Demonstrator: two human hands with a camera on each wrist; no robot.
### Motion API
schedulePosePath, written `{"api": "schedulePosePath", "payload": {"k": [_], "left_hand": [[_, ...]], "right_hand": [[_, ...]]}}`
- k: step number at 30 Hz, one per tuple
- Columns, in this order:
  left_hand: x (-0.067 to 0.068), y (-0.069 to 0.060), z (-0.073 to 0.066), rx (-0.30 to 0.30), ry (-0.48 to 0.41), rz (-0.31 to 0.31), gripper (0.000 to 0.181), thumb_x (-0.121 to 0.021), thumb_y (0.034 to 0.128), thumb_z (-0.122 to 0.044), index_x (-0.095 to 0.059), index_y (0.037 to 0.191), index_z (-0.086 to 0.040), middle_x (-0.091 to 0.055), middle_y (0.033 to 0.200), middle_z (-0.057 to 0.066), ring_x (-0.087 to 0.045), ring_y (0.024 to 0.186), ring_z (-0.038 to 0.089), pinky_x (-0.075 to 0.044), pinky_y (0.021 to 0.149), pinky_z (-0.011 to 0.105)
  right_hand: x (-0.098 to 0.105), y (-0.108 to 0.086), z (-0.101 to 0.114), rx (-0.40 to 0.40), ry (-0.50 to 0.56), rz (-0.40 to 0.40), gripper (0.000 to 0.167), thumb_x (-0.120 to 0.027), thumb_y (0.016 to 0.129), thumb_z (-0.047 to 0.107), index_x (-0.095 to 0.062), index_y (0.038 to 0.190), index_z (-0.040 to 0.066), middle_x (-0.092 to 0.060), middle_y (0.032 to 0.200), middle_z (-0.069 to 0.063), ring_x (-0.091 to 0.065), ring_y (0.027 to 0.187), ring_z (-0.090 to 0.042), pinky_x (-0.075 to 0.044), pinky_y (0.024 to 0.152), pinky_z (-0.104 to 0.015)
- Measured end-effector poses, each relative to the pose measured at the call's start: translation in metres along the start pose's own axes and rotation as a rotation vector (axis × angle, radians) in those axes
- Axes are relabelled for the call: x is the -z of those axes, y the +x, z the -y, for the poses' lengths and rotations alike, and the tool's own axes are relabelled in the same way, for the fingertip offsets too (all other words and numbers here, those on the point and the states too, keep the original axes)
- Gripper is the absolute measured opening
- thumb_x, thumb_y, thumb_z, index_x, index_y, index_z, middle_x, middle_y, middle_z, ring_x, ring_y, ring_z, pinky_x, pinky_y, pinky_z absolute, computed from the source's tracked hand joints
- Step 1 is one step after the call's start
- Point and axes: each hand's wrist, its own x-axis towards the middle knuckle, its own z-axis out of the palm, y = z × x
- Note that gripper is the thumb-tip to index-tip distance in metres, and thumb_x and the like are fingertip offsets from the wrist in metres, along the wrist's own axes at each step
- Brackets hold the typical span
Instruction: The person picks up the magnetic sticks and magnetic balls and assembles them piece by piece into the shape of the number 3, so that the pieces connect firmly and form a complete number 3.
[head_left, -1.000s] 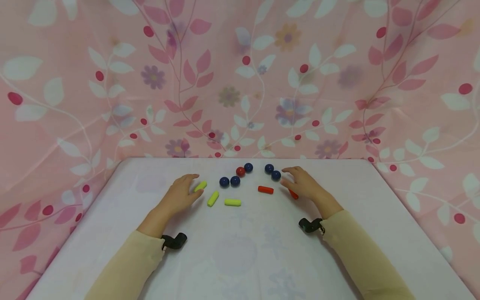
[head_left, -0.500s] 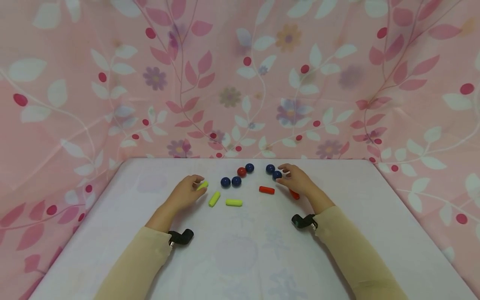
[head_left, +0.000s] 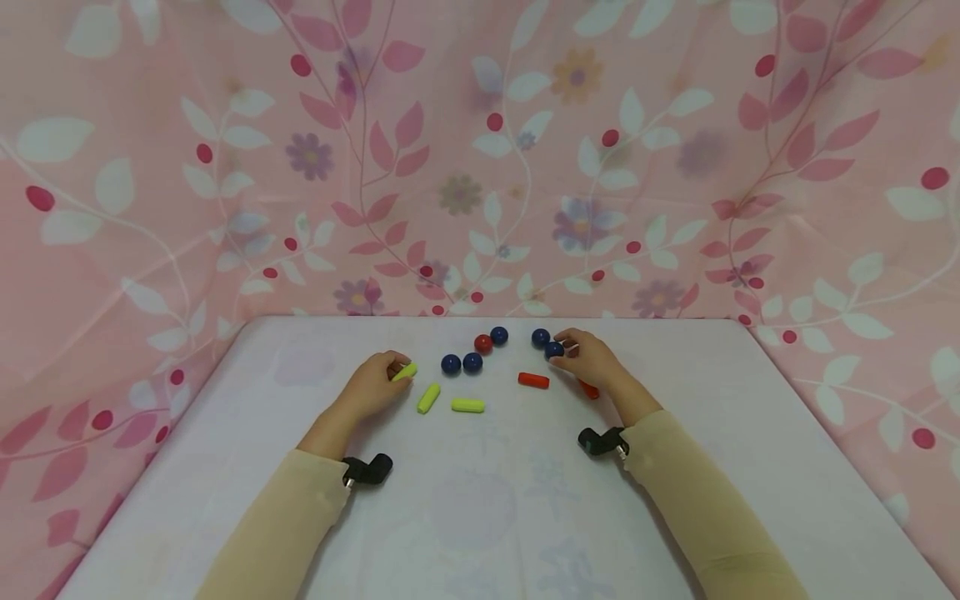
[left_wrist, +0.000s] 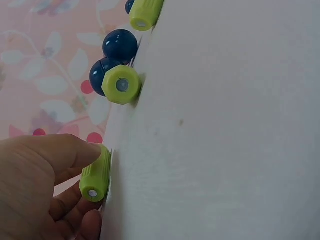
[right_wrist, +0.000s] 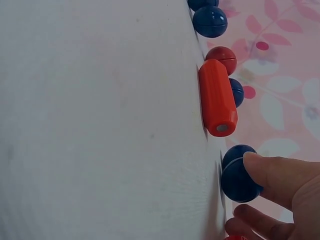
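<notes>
At the left, the left hand (head_left: 369,387) pinches a yellow-green stick (head_left: 406,372) lying on the table. In the left wrist view its thumb lies on the stick (left_wrist: 96,175), with the other fingers curled on the far side. The right hand (head_left: 597,365) has thumb and index finger around a dark blue ball (head_left: 554,350), which touches another blue ball (head_left: 541,337). The right wrist view has the thumb against the gripped ball (right_wrist: 241,182); the index fingertip is hidden behind it. Under the right hand lies a partly covered red stick (head_left: 588,389).
Two more yellow-green sticks (head_left: 429,398) (head_left: 468,405) lie right of the left hand. A red stick (head_left: 533,381) is left of the right hand. Between the hands are a red ball (head_left: 483,343) and several blue balls (head_left: 451,364). A floral cloth (head_left: 457,167) hangs behind the white table (head_left: 472,500).
The left hand's fingers have curled in on the yellow-green stick. The right hand has shifted left, its thumb and index finger now around the blue ball. The sticks and balls appear unmoved.
</notes>
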Motion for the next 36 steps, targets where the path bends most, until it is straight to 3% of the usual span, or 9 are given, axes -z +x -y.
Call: {"api": "schedulePosePath", "payload": {"k": [22,36], "left_hand": [[-0.001,0.0,0.001,0.017,-0.046,0.008,0.028,-0.067,0.0949,-0.015,-0.064,0.121,-0.004,-0.064,0.109,0.011,-0.058,0.103,0.027,-0.045,0.094,0.046],[0.003,-0.003,0.001,0.04,-0.094,0.027,0.025,-0.065,0.0982,-0.019,-0.066,0.12,-0.007,-0.066,0.114,0.012,-0.059,0.102,0.026,-0.049,0.088,0.04]], "right_hand": [[-0.001,-0.001,0.004,-0.02,0.002,-0.033,0.042,-0.075,0.091,0.019,-0.059,0.128,0.004,-0.062,0.123,-0.018,-0.057,0.116,-0.035,-0.044,0.103,-0.05],[0.011,-0.018,0.01,-0.003,-0.002,-0.052,0.042,-0.076,0.091,0.024,-0.06,0.127,0.007,-0.062,0.123,-0.017,-0.056,0.115,-0.034,-0.044,0.102,-0.051]]}}
